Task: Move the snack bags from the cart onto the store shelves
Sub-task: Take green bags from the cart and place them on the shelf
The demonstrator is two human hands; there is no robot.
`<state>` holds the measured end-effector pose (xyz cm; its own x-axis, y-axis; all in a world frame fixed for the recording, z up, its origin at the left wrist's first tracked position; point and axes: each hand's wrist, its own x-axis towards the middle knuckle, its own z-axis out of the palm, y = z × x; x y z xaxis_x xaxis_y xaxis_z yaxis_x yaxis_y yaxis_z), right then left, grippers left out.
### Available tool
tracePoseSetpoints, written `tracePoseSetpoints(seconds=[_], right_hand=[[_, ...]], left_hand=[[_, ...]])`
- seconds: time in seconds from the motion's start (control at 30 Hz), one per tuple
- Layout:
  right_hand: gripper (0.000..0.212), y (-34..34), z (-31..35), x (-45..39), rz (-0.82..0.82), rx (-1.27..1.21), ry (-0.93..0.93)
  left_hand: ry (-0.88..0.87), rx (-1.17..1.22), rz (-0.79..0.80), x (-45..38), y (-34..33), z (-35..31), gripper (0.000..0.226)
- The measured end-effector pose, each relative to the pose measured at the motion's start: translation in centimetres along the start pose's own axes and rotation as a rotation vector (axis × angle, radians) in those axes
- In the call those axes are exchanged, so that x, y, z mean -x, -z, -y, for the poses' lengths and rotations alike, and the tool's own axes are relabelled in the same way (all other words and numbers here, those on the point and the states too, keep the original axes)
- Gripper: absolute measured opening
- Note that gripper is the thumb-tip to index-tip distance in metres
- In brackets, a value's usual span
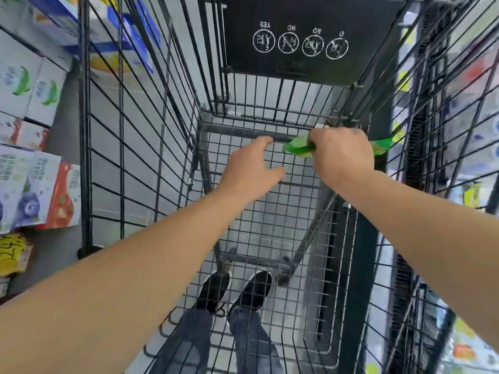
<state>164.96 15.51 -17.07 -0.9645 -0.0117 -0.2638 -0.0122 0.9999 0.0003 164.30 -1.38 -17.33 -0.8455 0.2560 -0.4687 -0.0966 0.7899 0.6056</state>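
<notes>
I look straight down into a black wire cart whose mesh floor shows nothing lying on it. My right hand grips a green snack bag near the cart's far end; the bag's other end sticks out past my knuckles toward the right wall. My left hand hovers just left of the bag, fingers spread and loosely bent, holding nothing. Most of the bag is hidden under my right hand.
A black child-seat flap with white pictograms closes the cart's far end. Stacked cartons of drinks line the left side on the floor. Blurred store shelves with goods run along the right. My shoes show through the mesh.
</notes>
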Motion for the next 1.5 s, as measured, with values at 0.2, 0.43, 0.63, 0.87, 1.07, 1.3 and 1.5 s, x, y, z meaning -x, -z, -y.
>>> tracePoseSetpoints(seconds=[0.2,0.43,0.63,0.87,1.07,1.3,1.5], right_hand=[[0.014,1.3,1.0,3.3,-0.114,-0.247,0.071],[0.020,2.7,3.2,6.1,-0.392,-0.425,-0.138],[0.068,1.5,4.9,9.8,-0.477,-0.786,-0.464],[0.037,1.9,7.4,15.2,-0.190,-1.096,-0.715],[0.038,4.8,7.7,20.3,-0.441,-1.107,-0.919],[0.029,7.3,4.6,28.6,-0.784,-1.279,-1.167],[0.038,6.3,1.8,40.3,-0.914,-1.246,-1.443]], left_hand=[[-0.029,0.146,0.116,1.3,0.2,1.7,0.064],[0.132,0.541,0.219,4.5,0.6,3.4,0.009],[0.385,0.836,0.258,6.1,1.5,4.5,0.014],[0.437,0.979,0.373,7.8,3.5,4.4,0.032],[0.297,0.930,0.521,10.7,4.6,0.1,0.029],[0.149,0.816,0.690,15.1,1.5,-6.6,0.030],[0.042,0.609,0.800,22.8,-5.7,-12.2,0.024]])
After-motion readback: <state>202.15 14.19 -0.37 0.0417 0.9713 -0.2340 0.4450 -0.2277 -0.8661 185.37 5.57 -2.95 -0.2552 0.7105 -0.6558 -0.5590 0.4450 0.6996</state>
